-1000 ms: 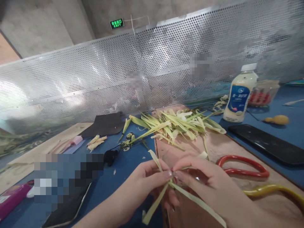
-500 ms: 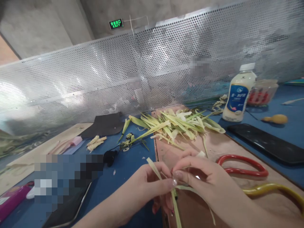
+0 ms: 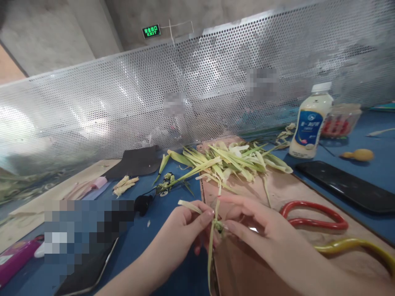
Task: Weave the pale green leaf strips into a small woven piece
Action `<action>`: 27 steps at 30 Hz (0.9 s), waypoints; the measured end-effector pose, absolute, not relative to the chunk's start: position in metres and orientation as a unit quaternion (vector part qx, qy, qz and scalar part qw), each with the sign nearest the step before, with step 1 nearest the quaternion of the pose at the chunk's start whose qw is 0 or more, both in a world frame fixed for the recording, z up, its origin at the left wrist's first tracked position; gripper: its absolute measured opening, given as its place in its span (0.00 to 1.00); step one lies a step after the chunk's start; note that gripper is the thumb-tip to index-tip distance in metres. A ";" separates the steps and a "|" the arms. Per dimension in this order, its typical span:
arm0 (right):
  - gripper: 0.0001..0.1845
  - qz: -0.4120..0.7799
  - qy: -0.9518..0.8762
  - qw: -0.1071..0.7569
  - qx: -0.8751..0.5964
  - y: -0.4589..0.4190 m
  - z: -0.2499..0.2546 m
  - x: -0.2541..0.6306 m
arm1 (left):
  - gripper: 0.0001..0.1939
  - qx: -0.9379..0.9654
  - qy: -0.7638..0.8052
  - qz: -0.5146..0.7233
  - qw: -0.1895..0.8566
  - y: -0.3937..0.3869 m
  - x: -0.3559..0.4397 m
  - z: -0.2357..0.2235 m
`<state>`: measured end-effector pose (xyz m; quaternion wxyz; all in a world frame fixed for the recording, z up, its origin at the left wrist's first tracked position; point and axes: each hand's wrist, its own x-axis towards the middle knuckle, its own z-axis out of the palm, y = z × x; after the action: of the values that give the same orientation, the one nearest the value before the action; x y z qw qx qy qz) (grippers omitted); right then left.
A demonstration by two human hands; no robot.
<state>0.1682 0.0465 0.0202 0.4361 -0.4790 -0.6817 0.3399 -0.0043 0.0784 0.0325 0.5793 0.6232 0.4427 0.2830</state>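
My left hand is closed, thumb and fingers pinching a small knotted piece of pale green leaf strips, apparently corn husk. One strip hangs from it toward the wooden board, another rises above the knot, and a flat end sticks out over the left fingers. On the other side, my right hand has its thumb at the knot and its forefinger against the rising strip. Its lower fingers are partly hidden. Beyond both hands lies a heap of loose husk strips on the board.
Red-and-yellow-handled scissors lie right of my right hand, near a black phone. A bottle and a clear tub stand behind. Another dark device lies at left. A perforated metal screen closes off the back.
My fingertips have moved apart, exposing the knot between them. A strip that hung below my right hand now no longer shows there, and one stands upright above the knot.
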 end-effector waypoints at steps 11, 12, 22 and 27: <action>0.20 0.413 -0.663 0.400 -0.480 0.042 0.022 0.167 | 0.15 0.631 0.427 0.299 0.575 0.080 -0.008 0.030; 0.20 0.413 -0.662 0.402 -0.478 0.042 0.022 0.167 | 0.15 0.631 0.425 0.302 0.575 0.080 -0.008 0.030; 0.16 0.386 -0.677 0.421 -0.464 0.041 0.022 0.167 | 0.17 0.634 0.419 0.304 0.575 0.081 -0.009 0.032; 0.16 0.392 -0.680 0.423 -0.453 0.041 0.021 0.166 | 0.20 0.645 0.410 0.290 0.576 0.078 -0.010 0.035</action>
<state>0.1661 0.0409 0.0211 0.4233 -0.4528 -0.6800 0.3915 -0.0097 0.0776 0.0349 0.5764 0.6447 0.4103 0.2895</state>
